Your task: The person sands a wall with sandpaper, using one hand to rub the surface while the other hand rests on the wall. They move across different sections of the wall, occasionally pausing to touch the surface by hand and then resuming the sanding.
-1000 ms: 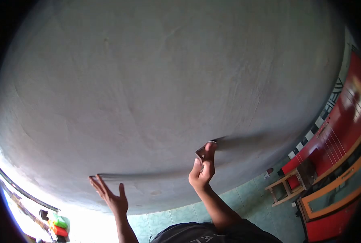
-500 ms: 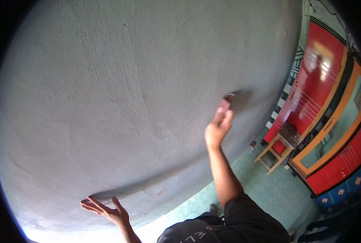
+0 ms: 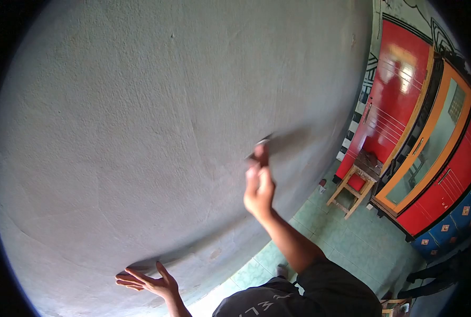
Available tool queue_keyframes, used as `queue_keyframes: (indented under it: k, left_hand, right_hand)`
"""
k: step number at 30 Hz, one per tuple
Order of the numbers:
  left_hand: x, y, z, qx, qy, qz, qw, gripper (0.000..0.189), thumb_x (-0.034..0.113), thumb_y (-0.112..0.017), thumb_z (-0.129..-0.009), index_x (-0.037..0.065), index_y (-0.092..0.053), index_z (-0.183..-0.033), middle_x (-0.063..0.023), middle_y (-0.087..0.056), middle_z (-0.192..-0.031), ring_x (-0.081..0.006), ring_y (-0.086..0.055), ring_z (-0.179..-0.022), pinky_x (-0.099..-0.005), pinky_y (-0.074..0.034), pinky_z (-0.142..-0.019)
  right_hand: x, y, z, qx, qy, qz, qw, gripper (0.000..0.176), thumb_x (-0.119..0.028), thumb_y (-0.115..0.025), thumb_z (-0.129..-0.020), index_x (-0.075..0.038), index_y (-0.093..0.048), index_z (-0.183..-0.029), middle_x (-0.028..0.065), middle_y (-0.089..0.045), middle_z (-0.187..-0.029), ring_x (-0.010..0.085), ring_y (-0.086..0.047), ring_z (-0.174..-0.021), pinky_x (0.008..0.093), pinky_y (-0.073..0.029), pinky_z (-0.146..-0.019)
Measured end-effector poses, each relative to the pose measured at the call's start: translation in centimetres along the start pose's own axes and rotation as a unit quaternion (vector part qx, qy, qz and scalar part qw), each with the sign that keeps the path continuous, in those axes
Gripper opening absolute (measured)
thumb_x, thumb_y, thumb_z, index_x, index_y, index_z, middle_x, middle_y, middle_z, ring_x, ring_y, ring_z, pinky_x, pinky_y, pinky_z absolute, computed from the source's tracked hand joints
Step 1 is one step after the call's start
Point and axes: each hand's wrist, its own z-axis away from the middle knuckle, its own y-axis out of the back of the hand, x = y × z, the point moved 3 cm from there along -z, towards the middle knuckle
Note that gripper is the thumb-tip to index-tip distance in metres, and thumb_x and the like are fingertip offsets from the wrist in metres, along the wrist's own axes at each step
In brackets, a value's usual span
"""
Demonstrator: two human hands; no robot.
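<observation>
A grey plastered wall [image 3: 140,132] fills most of the view. My right hand [image 3: 259,190] is closed round a small scraper [image 3: 261,151] with a reddish handle, partly blurred, its metal edge at the wall surface. Low on the left, my left hand [image 3: 153,282] has its fingers spread at the wall and holds nothing. Shadows of both hands and arms fall across the plaster.
On the right are a red cabinet [image 3: 399,79] and an orange-framed glass door [image 3: 431,142]. A wooden stool [image 3: 351,191] stands on the green tiled floor [image 3: 320,232]. A small cup-like object [image 3: 322,183] lies near the wall's base.
My right hand has moved left and slightly down along the wall with the scraper, which has turned. My left hand appears a little lower and further right. The view has shifted slightly.
</observation>
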Motion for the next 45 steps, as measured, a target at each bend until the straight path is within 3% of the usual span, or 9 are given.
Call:
queue_keyframes:
  k: [4,13,17,24,27,31,37,41,45]
  left_hand:
    - [-0.2,0.0,0.0,-0.002,-0.012,0.006,1.0,0.096,0.059,-0.059,-0.097,0.016,-0.01,-0.168,-0.0219,0.005,-0.173,-0.0479,0.009,-0.157,-0.0745,-0.001,-0.12]
    - [-0.6,0.7,0.9,-0.034,-0.022,0.021,0.999,0.094,0.05,-0.064,-0.096,0.015,-0.014,-0.168,-0.0226,0.001,-0.173,-0.0454,0.005,-0.159,-0.0703,-0.004,-0.122]
    - [-0.5,0.8,1.3,-0.049,-0.017,0.024,0.998,0.094,0.049,-0.065,-0.095,0.016,-0.014,-0.168,-0.0221,0.002,-0.173,-0.0448,0.005,-0.159,-0.0705,-0.005,-0.122]
    - [0.6,0.4,2.0,-0.043,0.01,0.027,0.999,0.095,0.052,-0.063,-0.096,0.019,-0.012,-0.168,-0.0211,0.003,-0.173,-0.0435,0.005,-0.159,-0.073,-0.009,-0.121]
    - [1.1,0.1,2.2,-0.046,0.034,0.02,0.998,0.095,0.053,-0.062,-0.096,0.02,-0.01,-0.168,-0.0201,0.004,-0.173,-0.0433,0.006,-0.159,-0.0744,-0.01,-0.12]
    - [2.7,-0.5,2.3,-0.039,0.068,0.02,0.997,0.094,0.063,-0.054,-0.098,0.02,-0.008,-0.168,-0.019,0.007,-0.173,-0.0454,0.007,-0.158,-0.0773,-0.01,-0.119]
    - [9.4,-0.4,1.7,-0.047,0.129,0.052,0.989,0.087,0.045,-0.06,-0.1,0.026,-0.009,-0.168,-0.0176,0.005,-0.173,-0.0448,0.006,-0.158,-0.0779,-0.014,-0.118]
    - [13.7,-1.0,2.2,-0.064,0.114,0.066,0.989,0.092,0.054,-0.062,-0.097,0.021,-0.013,-0.168,-0.0211,0.005,-0.173,-0.0474,0.005,-0.158,-0.0773,-0.014,-0.117]
    - [19.0,-1.2,2.2,-0.058,0.104,0.102,0.988,0.093,0.038,-0.07,-0.094,0.019,-0.016,-0.167,-0.0239,0.002,-0.172,-0.0483,0.004,-0.158,-0.0743,-0.011,-0.119]
  right_hand:
    - [-0.7,-0.5,3.0,-0.13,0.16,0.009,0.979,0.012,-0.003,-0.059,-0.099,0.002,-0.049,-0.098,0.0278,-0.056,-0.146,0.0517,-0.047,-0.141,0.0568,-0.039,-0.116]
    - [2.4,0.4,10.2,-0.003,-0.195,-0.012,0.981,0.051,-0.002,-0.046,-0.106,0.005,-0.036,-0.156,0.0241,-0.042,-0.16,0.0358,-0.042,-0.149,0.0419,-0.044,-0.114]
    - [0.2,-0.3,10.3,0.016,-0.15,-0.013,0.988,0.024,-0.003,-0.05,-0.106,0.007,-0.057,-0.127,0.0265,-0.04,-0.161,0.0375,-0.04,-0.149,0.0412,-0.046,-0.112]
    - [0.3,-0.9,-6.6,0.089,-0.01,0.018,0.996,0.027,-0.001,-0.049,-0.106,0.006,-0.052,-0.132,0.0257,-0.043,-0.159,0.0419,-0.043,-0.146,0.0411,-0.051,-0.108]
    - [-0.2,0.1,-10.9,0.058,0.069,-0.003,0.996,0.003,0.002,-0.053,-0.102,0.004,-0.051,-0.101,0.0264,-0.048,-0.154,0.0457,-0.044,-0.144,0.0494,-0.049,-0.111]
    - [3.5,1.6,-9.9,0.009,0.179,0.038,0.983,0.009,0.003,-0.053,-0.101,0.003,-0.048,-0.094,0.0274,-0.052,-0.15,0.0509,-0.044,-0.141,0.054,-0.046,-0.114]
    - [5.8,2.9,-17.6,-0.024,0.308,0.003,0.951,0.019,0.004,-0.054,-0.098,-0.001,-0.041,-0.086,0.0282,-0.057,-0.146,0.0524,-0.049,-0.138,0.0597,-0.048,-0.109]
    - [6.1,4.1,-20.7,-0.133,0.438,0.012,0.889,0.02,0.005,-0.054,-0.095,-0.005,-0.042,-0.082,0.0175,-0.06,-0.146,0.0439,-0.046,-0.144,0.0583,-0.036,-0.119]
    - [9.0,4.6,-24.5,-0.107,0.495,-0.007,0.862,0.025,-0.008,-0.059,-0.098,-0.011,-0.048,-0.076,0.0054,-0.062,-0.147,0.0357,-0.045,-0.147,0.0572,-0.025,-0.127]
